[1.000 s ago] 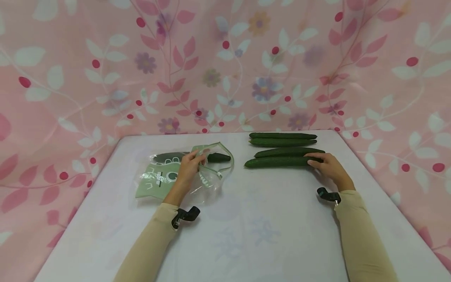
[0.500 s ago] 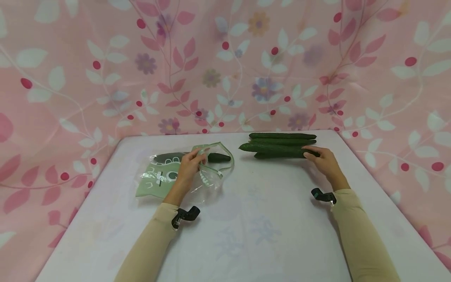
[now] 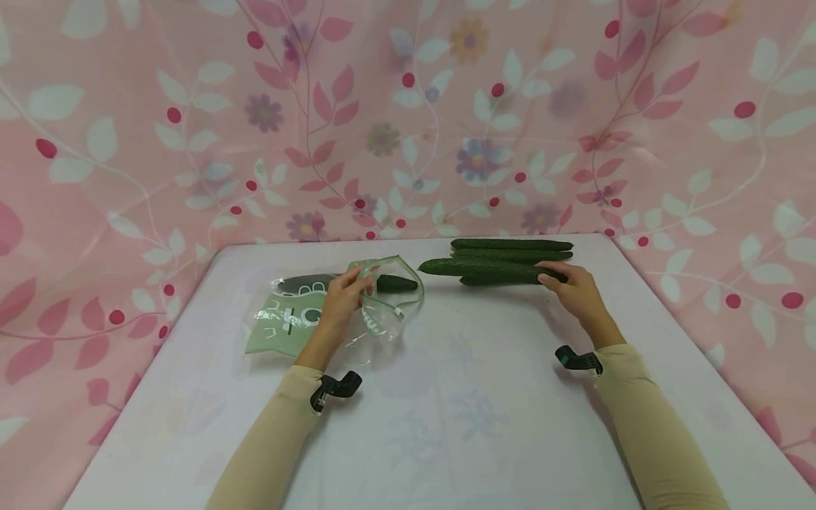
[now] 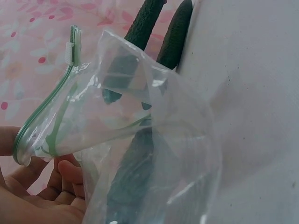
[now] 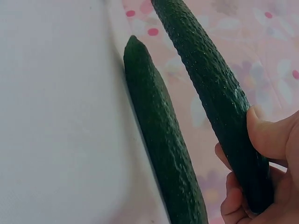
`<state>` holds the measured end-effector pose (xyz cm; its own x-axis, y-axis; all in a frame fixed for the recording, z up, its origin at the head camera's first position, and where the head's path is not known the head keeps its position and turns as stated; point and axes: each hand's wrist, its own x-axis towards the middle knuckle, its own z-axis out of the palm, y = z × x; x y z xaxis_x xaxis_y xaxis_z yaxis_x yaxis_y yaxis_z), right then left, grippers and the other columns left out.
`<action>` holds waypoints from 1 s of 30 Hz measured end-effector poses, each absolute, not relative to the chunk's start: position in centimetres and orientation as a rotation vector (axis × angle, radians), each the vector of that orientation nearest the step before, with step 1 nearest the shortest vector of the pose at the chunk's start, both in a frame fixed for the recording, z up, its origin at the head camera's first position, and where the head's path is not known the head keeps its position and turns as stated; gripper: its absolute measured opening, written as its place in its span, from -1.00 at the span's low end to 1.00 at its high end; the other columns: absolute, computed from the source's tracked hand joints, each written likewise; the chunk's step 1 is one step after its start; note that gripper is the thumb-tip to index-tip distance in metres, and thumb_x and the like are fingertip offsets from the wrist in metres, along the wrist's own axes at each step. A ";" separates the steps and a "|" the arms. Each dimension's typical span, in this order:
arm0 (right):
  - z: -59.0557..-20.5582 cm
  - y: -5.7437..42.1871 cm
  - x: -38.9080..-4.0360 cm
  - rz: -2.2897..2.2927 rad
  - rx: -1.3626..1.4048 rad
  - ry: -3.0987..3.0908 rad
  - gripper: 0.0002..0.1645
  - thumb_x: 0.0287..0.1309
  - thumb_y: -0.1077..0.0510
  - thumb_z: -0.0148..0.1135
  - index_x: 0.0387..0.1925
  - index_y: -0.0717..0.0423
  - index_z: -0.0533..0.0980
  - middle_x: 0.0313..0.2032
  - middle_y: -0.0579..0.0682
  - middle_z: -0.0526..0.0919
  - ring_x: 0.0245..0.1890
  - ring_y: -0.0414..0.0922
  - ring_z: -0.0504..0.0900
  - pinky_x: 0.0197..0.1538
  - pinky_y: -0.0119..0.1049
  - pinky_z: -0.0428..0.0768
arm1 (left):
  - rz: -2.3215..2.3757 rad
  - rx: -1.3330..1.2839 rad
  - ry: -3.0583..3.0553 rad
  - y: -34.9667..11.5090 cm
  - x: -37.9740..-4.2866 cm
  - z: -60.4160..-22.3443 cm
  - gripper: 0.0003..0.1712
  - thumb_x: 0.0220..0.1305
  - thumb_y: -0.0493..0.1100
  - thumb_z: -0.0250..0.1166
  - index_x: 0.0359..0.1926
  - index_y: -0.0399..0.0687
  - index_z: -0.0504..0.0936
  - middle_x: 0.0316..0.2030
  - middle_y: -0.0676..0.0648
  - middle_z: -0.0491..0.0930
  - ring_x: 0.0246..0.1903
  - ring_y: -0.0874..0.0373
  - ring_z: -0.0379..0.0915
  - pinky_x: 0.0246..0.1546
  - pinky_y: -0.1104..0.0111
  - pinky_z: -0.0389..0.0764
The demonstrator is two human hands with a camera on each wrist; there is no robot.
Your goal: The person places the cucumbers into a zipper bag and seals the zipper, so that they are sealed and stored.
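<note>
My left hand [image 3: 339, 309] holds the rim of a clear zip bag [image 3: 278, 333] with a green cartoon print. The bag's mouth gapes to the right, its white slider [image 4: 69, 53] showing in the left wrist view. Inside lies one cucumber [image 3: 397, 284]. My right hand [image 3: 581, 295] grips another cucumber [image 5: 210, 79] near its right end, thumb on one side and fingers on the other. That cucumber is raised over the table, its far tip pointing at the bag's mouth. Beneath it, partly hidden in the head view, lies a further cucumber [image 5: 156, 116].
Two more cucumbers lie side by side at the back of the table, the rear one [image 3: 512, 245] near the edge. A white cloth [image 3: 433, 411] covers the table. Pink floral fabric [image 3: 408, 120] hangs right behind it.
My right hand has lifted the front cucumber off the table and moved it left, toward the bag. The left hand and the bag have stayed nearly still.
</note>
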<state>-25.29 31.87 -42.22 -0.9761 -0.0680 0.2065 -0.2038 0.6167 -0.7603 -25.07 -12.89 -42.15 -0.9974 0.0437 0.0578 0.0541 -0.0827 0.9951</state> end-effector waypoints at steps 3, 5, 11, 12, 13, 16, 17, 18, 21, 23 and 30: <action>-42.2 31.3 -25.1 1.308 0.229 -2.694 -0.49 0.55 0.04 0.18 0.35 0.25 0.53 0.31 0.34 0.50 0.00 0.16 0.53 -0.16 -0.08 0.43 | -2.297 -0.108 -2.131 -12.9 -25.0 -42.0 -0.61 0.54 -0.20 0.24 0.22 -0.40 0.60 -0.34 -0.12 0.52 -0.35 0.19 0.40 -0.35 0.35 0.34; -42.2 30.9 -25.1 1.303 0.240 -2.697 -0.50 0.55 0.05 0.18 0.34 0.24 0.53 0.31 0.32 0.50 -0.06 0.10 0.50 -0.19 -0.10 0.41 | -2.292 -0.112 -2.130 -12.9 -25.0 -42.0 -0.61 0.54 -0.20 0.24 0.21 -0.42 0.59 -0.35 -0.12 0.53 -0.35 0.20 0.40 -0.35 0.34 0.34; -42.2 30.0 -25.2 1.290 0.270 -2.699 -0.51 0.54 0.08 0.19 0.34 0.27 0.53 0.32 0.32 0.49 -0.04 0.13 0.48 -0.13 -0.02 0.39 | -2.283 -0.128 -2.113 -12.8 -24.9 -41.9 -0.61 0.54 -0.23 0.22 0.21 -0.43 0.59 -0.39 -0.07 0.53 -0.38 0.19 0.41 -0.37 0.36 0.32; -42.2 29.8 -25.1 1.286 0.275 -2.697 -0.51 0.54 0.09 0.20 0.33 0.27 0.53 0.31 0.33 0.50 -0.03 0.16 0.49 -0.11 0.00 0.39 | -2.284 -0.130 -2.110 -12.8 -25.0 -42.0 -0.62 0.53 -0.23 0.22 0.22 -0.42 0.60 -0.39 -0.06 0.53 -0.38 0.19 0.41 -0.38 0.35 0.31; -42.1 29.7 -25.1 1.281 0.280 -2.695 -0.51 0.54 0.09 0.20 0.33 0.28 0.54 0.31 0.33 0.50 0.00 0.16 0.49 -0.09 0.02 0.39 | -2.282 -0.133 -2.115 -12.8 -25.0 -42.0 -0.62 0.53 -0.23 0.21 0.22 -0.41 0.60 -0.39 -0.05 0.53 -0.38 0.19 0.41 -0.37 0.34 0.32; -42.2 29.2 -25.1 1.260 0.285 -2.687 -0.53 0.52 0.11 0.22 0.31 0.26 0.56 0.24 0.32 0.56 -0.06 0.11 0.54 -0.11 0.00 0.42 | -2.284 -0.137 -2.115 -12.9 -25.0 -42.1 -0.65 0.52 -0.24 0.22 0.18 -0.38 0.62 -0.40 -0.06 0.53 -0.38 0.18 0.41 -0.36 0.28 0.31; -42.2 28.9 -25.1 1.263 0.284 -2.686 -0.54 0.52 0.11 0.22 0.31 0.25 0.56 0.15 0.35 0.60 -0.20 0.08 0.53 -0.17 -0.02 0.42 | -2.280 -0.140 -2.121 -12.9 -25.0 -42.1 -0.66 0.52 -0.24 0.22 0.18 -0.37 0.63 -0.40 -0.06 0.53 -0.37 0.18 0.42 -0.35 0.26 0.31; -42.2 28.7 -25.0 1.271 0.282 -2.683 -0.54 0.51 0.11 0.23 0.30 0.24 0.57 0.07 0.35 0.62 -0.31 0.03 0.48 -0.23 -0.05 0.39 | -2.278 -0.136 -2.126 -12.9 -25.0 -42.1 -0.67 0.52 -0.23 0.22 0.17 -0.35 0.64 -0.39 -0.06 0.53 -0.37 0.17 0.42 -0.35 0.25 0.32; -42.4 28.0 -25.2 1.271 0.284 -2.671 -0.56 0.49 0.12 0.26 0.28 0.22 0.59 -0.20 0.33 0.64 -0.53 -0.10 0.33 -0.36 -0.14 0.35 | -2.288 -0.128 -2.125 -12.9 -24.9 -42.1 -0.67 0.52 -0.22 0.23 0.17 -0.31 0.65 -0.38 -0.07 0.53 -0.35 0.16 0.44 -0.33 0.25 0.34; -42.4 27.4 -25.3 1.276 0.290 -2.665 -0.57 0.48 0.12 0.28 0.26 0.21 0.61 -0.28 0.32 0.62 -0.58 -0.12 0.23 -0.40 -0.15 0.30 | -2.298 -0.129 -2.117 -13.0 -24.8 -42.0 -0.66 0.53 -0.23 0.22 0.19 -0.32 0.64 -0.37 -0.08 0.52 -0.34 0.15 0.45 -0.33 0.29 0.37; -42.7 25.8 -25.8 1.286 0.311 -2.689 -0.56 0.47 0.12 0.29 0.27 0.21 0.61 -0.64 0.05 0.46 -0.65 -0.15 0.13 -0.42 -0.12 0.27 | -2.354 -0.161 -2.072 -13.0 -24.8 -41.9 -0.61 0.54 -0.26 0.19 0.23 -0.47 0.56 -0.36 -0.09 0.51 -0.37 0.15 0.43 -0.39 0.37 0.38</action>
